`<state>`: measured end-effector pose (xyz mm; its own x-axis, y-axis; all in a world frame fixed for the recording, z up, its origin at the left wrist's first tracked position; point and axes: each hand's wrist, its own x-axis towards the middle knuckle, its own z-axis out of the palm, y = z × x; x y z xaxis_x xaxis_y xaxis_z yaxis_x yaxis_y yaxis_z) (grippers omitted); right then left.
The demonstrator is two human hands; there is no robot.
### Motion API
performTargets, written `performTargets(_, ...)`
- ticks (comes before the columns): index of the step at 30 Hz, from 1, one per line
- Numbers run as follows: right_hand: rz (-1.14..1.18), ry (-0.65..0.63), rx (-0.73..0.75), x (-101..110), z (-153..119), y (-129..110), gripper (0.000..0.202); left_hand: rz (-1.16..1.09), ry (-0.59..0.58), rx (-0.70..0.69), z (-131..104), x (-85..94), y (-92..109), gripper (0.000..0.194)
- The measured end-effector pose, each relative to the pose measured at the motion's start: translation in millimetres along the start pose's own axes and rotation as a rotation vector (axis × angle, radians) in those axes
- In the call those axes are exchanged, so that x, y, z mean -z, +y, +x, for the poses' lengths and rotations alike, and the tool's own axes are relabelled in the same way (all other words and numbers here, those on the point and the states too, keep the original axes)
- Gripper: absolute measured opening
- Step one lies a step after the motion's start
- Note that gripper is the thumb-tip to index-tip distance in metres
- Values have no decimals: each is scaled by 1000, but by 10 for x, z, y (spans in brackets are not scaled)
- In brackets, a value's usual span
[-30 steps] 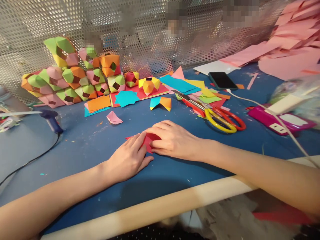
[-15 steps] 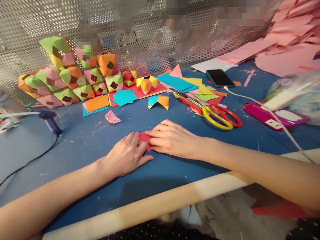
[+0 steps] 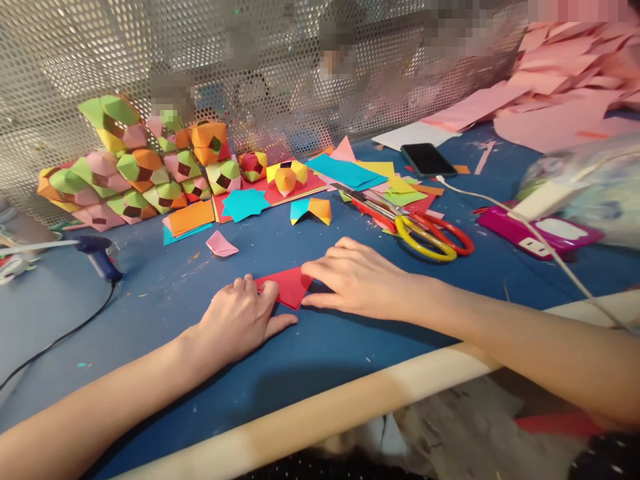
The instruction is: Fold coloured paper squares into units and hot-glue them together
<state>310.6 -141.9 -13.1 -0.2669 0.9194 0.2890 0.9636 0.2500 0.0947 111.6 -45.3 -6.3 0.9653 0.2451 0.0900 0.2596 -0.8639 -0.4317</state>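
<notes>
A folded red paper (image 3: 290,285) lies on the blue table between my two hands. My left hand (image 3: 243,310) rests on its left end with the fingers bent over it and the thumb stretched out on the table. At the paper's right corner, my right hand (image 3: 357,280) has its fingertips and thumb on the edge. A folded pink piece (image 3: 222,245) lies beyond my left hand, and a blue and orange folded piece (image 3: 311,211) sits farther back.
Joined paper shapes (image 3: 143,167) are stacked at the back left. A blue glue gun (image 3: 100,257) with a cord is on the left. Scissors (image 3: 425,237), a phone (image 3: 429,160) and a magenta pouch (image 3: 540,230) lie on the right.
My right hand has drawn slightly away from my left, and its thumb and fingers are farther apart. More of the red paper shows. The view has shifted a little.
</notes>
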Motion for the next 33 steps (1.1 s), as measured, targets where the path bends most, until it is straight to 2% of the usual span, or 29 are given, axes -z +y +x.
performTargets(3, 92, 124, -85, 4, 19, 97, 25, -59, 32, 25, 25, -4, -44, 50)
performTargets(6, 151, 226, -62, -51, 40, 136, 19, -120, 126, -31, 41, -43, -56, 41)
performTargets(10, 233, 191, 71, -171, 61, 87, 24, -267, 217, -159, 55, -102, -34, 25)
performTargets(15, 227, 128, 131, -269, 92, 8, 23, -404, 251, -299, 73, -144, -30, 23)
performTargets(22, 188, 176, 233, -307, 88, -30, 24, -444, 235, -309, 79, -137, -40, 22)
performTargets(27, 92, 73, 222, -281, 66, -77, 25, -329, 180, -262, 80, -118, -33, 25)
performTargets(31, -13, -94, 85, -170, 42, -28, 21, -188, 84, -196, 76, -89, -48, 31)
performTargets(33, -31, -165, 7, -95, 33, 34, 17, -158, 77, -149, 79, -80, -67, 36)
